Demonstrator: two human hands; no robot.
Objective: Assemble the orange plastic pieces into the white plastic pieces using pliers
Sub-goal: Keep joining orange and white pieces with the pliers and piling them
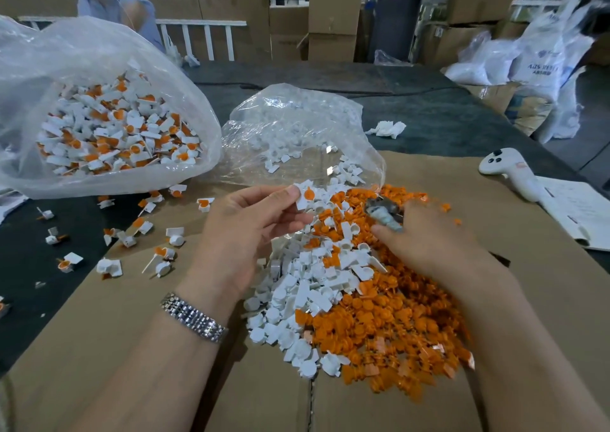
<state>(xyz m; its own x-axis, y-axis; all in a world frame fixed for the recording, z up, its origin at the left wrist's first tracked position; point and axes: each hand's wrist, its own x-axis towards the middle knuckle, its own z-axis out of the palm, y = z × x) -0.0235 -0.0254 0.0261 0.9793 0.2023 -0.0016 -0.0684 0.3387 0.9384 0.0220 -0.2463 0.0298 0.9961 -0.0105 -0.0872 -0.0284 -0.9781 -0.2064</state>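
Item, frame centre: my left hand (244,230) pinched one white piece (305,197) with orange insert, raised for checking. My right hand (425,236) gripped the pliers (384,213) over the orange pile (389,319), ready.

A heap of bright orange plastic pieces (389,326) beside plain white plastic pieces (297,299) on brown cardboard (99,349) over a dark grey desk (429,114), with a clear bag (99,51) of white-and-orange assembled parts, a silver-linked wristwatch (193,317), and a white controller (510,170) with black buttons.
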